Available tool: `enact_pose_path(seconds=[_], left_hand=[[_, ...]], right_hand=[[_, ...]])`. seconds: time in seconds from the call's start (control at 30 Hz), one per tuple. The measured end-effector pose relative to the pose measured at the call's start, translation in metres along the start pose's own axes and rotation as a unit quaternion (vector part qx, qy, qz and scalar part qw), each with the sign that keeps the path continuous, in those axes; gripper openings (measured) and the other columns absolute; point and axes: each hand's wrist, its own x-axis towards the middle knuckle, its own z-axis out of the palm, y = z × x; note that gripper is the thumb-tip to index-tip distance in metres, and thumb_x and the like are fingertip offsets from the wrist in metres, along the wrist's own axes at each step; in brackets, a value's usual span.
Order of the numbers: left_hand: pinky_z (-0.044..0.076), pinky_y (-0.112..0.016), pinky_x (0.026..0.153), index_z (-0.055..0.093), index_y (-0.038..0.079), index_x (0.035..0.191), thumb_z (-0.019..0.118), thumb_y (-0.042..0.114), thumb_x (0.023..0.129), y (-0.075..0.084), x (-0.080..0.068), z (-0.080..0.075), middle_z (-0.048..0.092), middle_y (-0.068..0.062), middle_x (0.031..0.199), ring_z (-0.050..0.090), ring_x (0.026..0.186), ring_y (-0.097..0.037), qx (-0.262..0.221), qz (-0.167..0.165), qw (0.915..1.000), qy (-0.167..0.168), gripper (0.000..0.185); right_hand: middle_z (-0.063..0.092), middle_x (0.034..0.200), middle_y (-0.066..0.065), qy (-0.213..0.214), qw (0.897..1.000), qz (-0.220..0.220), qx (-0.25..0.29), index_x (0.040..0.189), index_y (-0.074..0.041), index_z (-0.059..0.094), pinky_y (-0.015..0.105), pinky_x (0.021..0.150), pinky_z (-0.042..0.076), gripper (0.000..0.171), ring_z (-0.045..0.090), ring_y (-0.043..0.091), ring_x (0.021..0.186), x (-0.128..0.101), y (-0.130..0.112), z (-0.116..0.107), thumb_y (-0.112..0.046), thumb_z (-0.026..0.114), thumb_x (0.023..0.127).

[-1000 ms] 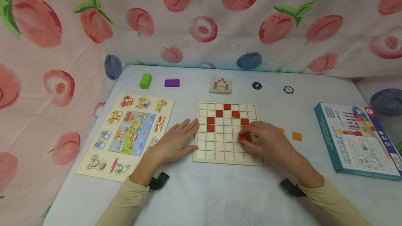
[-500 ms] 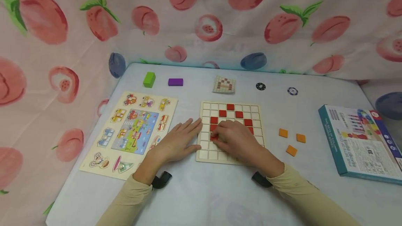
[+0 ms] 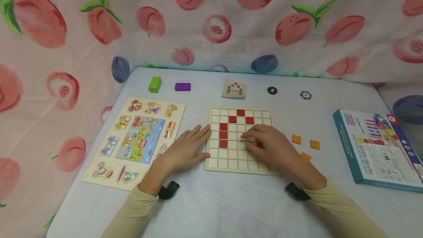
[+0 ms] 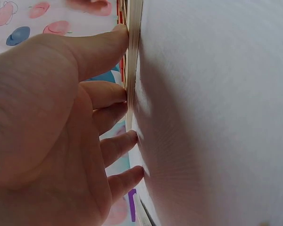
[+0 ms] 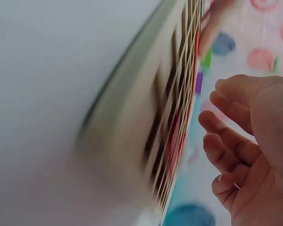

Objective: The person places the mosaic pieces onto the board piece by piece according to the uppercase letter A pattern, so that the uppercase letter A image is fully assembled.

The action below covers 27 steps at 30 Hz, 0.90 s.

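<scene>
A wooden grid board [image 3: 238, 164] lies in the middle of the table with several red tiles [image 3: 223, 135] set in its cells. My left hand [image 3: 186, 149] rests flat on the table, and its fingertips touch the board's left edge [image 4: 133, 56]. My right hand [image 3: 269, 145] hovers over the right side of the board with its fingers loosely curled and holding nothing [image 5: 247, 141]. It partly covers a red tile [image 3: 259, 144]. Three orange tiles [image 3: 296, 139] lie on the table just right of the board.
A small pattern card [image 3: 234, 89], a green block [image 3: 155, 84], a purple block [image 3: 183, 86] and two poker chips [image 3: 272, 90] line the far edge. A picture puzzle [image 3: 138, 139] lies at the left and a teal box [image 3: 376, 148] at the right.
My right hand carried a red tile leftward, left it as the third tile in the left column, and moved back over the board's right side. The left hand stayed put.
</scene>
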Motion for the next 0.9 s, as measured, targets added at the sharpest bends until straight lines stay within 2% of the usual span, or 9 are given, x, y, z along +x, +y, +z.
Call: enact_pose_path(seconds=[0.17,0.27,0.4,0.43,0.63,0.9], left_hand=[[0.018,-0.058,0.137,0.025,0.010,0.170,0.060,0.043,0.108,-0.001,-0.002,-0.001,0.016,-0.004,0.181,0.013,0.169,-0.034,-0.002,0.000,1.0000,0.002,0.079],[0.019,-0.058,0.137,0.026,0.010,0.170,0.060,0.042,0.108,-0.001,-0.003,-0.001,0.017,-0.005,0.181,0.014,0.169,-0.035,-0.006,0.000,1.0000,0.004,0.078],[0.019,-0.058,0.137,0.026,0.010,0.170,0.060,0.042,0.108,-0.001,-0.003,0.000,0.017,-0.005,0.181,0.013,0.169,-0.034,-0.007,0.000,1.0000,0.004,0.078],[0.019,-0.058,0.137,0.026,0.010,0.170,0.060,0.042,0.108,-0.002,-0.003,0.000,0.017,-0.005,0.181,0.013,0.169,-0.034,-0.006,0.000,1.0000,0.004,0.078],[0.017,-0.057,0.138,0.024,0.011,0.171,0.059,0.044,0.108,-0.003,-0.001,0.001,0.015,-0.003,0.182,0.012,0.170,-0.032,-0.003,-0.003,1.0000,0.002,0.078],[0.018,-0.058,0.137,0.025,0.010,0.170,0.060,0.042,0.108,-0.001,0.000,0.001,0.016,-0.005,0.181,0.013,0.169,-0.034,-0.002,0.002,1.0000,0.004,0.078]], right_hand=[[0.074,0.122,0.008,0.014,0.997,0.077,-0.002,0.124,-0.017,0.078,0.051,0.090,0.062,0.029,0.069,0.028,0.108,-0.028,0.040,-0.022,-0.020,0.079,0.096],[0.072,0.126,0.013,0.013,0.993,0.120,-0.017,0.128,-0.015,0.076,0.054,0.092,0.061,0.032,0.067,0.032,0.110,-0.044,0.063,-0.033,-0.020,0.079,0.096],[0.069,0.128,0.018,0.000,0.987,0.155,-0.038,0.127,-0.013,0.076,0.055,0.089,0.061,0.033,0.064,0.035,0.111,-0.061,0.087,-0.041,-0.024,0.079,0.096],[0.070,0.127,0.019,-0.003,0.986,0.158,-0.043,0.126,-0.012,0.077,0.052,0.086,0.061,0.033,0.063,0.034,0.107,-0.064,0.092,-0.041,-0.024,0.079,0.096],[0.071,0.115,0.015,-0.009,0.985,0.167,-0.050,0.125,-0.011,0.077,0.033,0.072,0.053,0.034,0.060,0.025,0.091,-0.074,0.104,-0.041,-0.021,0.080,0.093],[0.072,0.113,0.013,-0.019,0.982,0.185,-0.031,0.127,-0.011,0.075,0.026,0.067,0.047,0.035,0.058,0.023,0.089,-0.073,0.103,-0.042,-0.023,0.080,0.094]])
